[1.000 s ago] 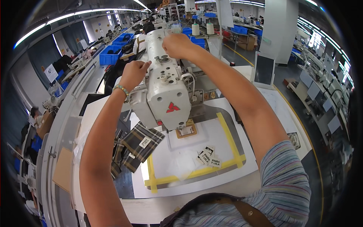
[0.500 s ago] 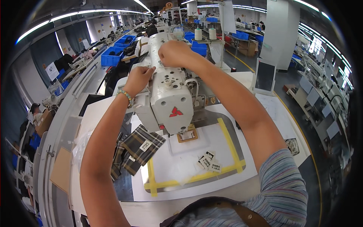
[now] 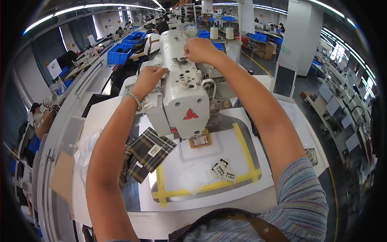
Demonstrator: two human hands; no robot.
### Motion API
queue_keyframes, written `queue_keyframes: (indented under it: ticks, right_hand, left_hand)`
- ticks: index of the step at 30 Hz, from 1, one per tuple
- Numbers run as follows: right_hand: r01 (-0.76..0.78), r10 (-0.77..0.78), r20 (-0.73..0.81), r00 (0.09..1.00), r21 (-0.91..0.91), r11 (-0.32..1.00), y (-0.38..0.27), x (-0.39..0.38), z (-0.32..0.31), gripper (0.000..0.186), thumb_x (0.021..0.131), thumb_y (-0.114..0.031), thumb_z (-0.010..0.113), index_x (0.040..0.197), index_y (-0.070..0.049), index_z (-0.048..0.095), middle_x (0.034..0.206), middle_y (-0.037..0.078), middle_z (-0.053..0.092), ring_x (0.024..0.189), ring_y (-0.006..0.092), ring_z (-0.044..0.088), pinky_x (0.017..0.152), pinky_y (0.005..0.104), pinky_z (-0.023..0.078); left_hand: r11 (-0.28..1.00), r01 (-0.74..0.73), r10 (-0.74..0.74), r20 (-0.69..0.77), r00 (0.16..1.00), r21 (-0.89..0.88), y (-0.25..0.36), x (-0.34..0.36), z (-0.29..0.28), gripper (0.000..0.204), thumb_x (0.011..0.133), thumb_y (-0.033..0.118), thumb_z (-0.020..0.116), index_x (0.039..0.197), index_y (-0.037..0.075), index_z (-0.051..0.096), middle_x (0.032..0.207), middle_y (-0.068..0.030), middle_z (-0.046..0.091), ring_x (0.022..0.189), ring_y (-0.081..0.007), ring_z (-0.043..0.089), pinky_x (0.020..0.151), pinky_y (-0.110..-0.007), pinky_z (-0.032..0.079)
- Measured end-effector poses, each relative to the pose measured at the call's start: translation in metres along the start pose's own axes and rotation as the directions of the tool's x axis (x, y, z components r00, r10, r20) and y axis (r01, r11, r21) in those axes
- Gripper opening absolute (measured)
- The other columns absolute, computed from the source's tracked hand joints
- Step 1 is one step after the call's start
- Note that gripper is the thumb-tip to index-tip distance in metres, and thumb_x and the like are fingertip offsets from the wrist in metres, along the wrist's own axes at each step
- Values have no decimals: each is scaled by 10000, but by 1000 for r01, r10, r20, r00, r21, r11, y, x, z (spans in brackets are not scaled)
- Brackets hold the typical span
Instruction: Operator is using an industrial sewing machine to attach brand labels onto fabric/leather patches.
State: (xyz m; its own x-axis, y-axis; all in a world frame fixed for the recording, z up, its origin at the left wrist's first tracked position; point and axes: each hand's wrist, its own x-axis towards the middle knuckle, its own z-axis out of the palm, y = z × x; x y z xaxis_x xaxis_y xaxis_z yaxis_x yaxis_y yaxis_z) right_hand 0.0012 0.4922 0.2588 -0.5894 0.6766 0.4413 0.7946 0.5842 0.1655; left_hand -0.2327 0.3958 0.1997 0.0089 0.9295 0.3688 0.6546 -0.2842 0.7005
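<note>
A white industrial sewing machine [image 3: 186, 105] stands ahead of me, its arm running away from me. My left hand [image 3: 149, 80], a beaded bracelet at its wrist, is at the left edge of the machine's top. Its thumb and forefinger are pinched together; anything between them is too fine to see. Over the right side of the arm, farther back, my right hand [image 3: 200, 51] is closed, its fingertips mostly hidden. Between the hands a round metal fitting [image 3: 183, 61] shows. Below the machine head is a small tan frame [image 3: 200, 141].
Dark plaid fabric pieces [image 3: 150, 150] with sewn-on labels lie left of the machine head. Several loose white labels [image 3: 222, 170] rest on the yellow-taped work surface [image 3: 193, 188]. Two thread cones [image 3: 214, 33] stand behind at right. Blue bins [image 3: 119, 55] line the far left.
My right hand has shifted right from over the machine's top, uncovering the round metal fitting. The left hand keeps its pinch near the same spot. The whole view has tilted slightly.
</note>
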Motion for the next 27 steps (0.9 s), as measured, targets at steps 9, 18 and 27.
queue_keyframes:
  ticks: [9, 18, 27]
  right_hand:
    - [171, -122, -152, 981, 369, 914, 9, 1, 22, 179, 822, -81, 686, 944, -108, 814, 1051, 149, 764, 1014, 367, 724, 893, 464, 571]
    - [212, -122, -248, 961, 377, 902, 3, -14, 36, 382, 897, 46, 568, 1181, -79, 789, 1209, 149, 734, 1085, 349, 697, 969, 423, 543]
    - [213, -73, -327, 942, 415, 884, 5, -24, 41, 388, 953, 7, 549, 1257, -86, 771, 1187, 156, 761, 1048, 347, 723, 948, 392, 555]
  left_hand:
    - [839, 283, -201, 220, 955, -464, -42, -90, -43, 503, 1012, 289, 719, 598, 163, 462, 593, 84, 353, 545, -61, 269, 540, -284, 248]
    - [955, -152, 147, -35, 988, -254, 43, -162, -83, 519, 1023, 157, 685, 630, 47, 365, 608, 58, 330, 588, -75, 260, 546, -321, 232]
    - [960, -279, 279, 30, 960, 2, 66, -230, -83, 471, 1000, 62, 657, 677, -30, 327, 601, -29, 311, 598, -135, 275, 562, -370, 229]
